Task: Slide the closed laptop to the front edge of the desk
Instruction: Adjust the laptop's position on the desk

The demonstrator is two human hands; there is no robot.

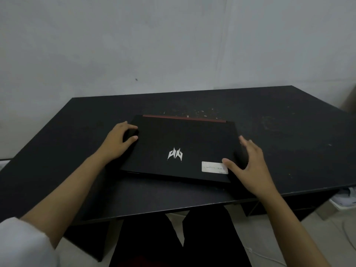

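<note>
Plain grey wall (173, 45) behind, matte black rectangular desk (289, 141) pushed against it, top scuffed with pale specks near the back edge. We have the closed black laptop with a red hinge strip and silver emblem (179, 149) lying flat about mid-desk, slightly left of centre, its near edge short of the desk's front edge with a clear band of bare top between them. So the slide isn't finished by our read. A white paper label (212, 166) sits at the lid's near right corner. We bracket the laptop from both sides, which makes sense for a straight pull: one hand per side keeps it from yawing as it comes toward the front edge. Our left hand (117, 143) curls over the far left corner, fingertips on the lid, thumb at the side edge, gripping that corner. Our right hand (248, 164) is spread open at the right side edge, thumb resting on the label, fingers fanned and apparently not clamped; whether they touch the edge we cannot tell. Both forearms reach forward and inward, wrists low, a white sleeve (21, 243) on the left arm.
</note>
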